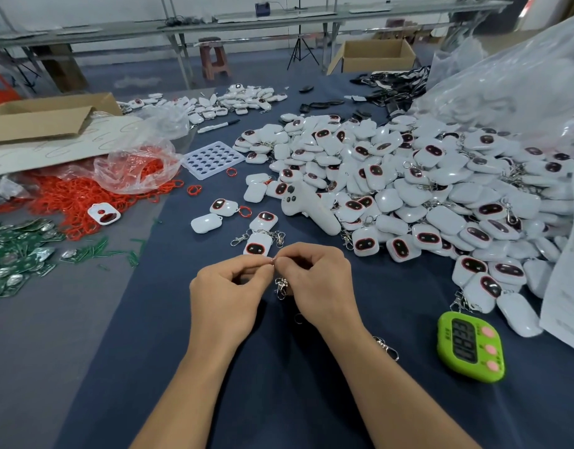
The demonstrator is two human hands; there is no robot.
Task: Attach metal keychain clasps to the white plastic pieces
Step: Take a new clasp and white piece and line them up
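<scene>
Above the blue worktop (279, 400), pinched the metal keychain clasp (281, 286) by its top link, fingertip to fingertip, with left hand (227, 293) and right hand (318, 286), near a white plastic piece (258, 246). Judged light, stiff, slippery; best nipped at its ring.

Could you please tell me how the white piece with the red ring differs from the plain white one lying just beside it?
The ringed white piece lies dark face up; the plain white piece shows only its blank white side. The ringed white piece carries a red ring at its loop; the plain white piece's loop looks bare. Both lie on the blue cloth, apart from the big pile.
</scene>
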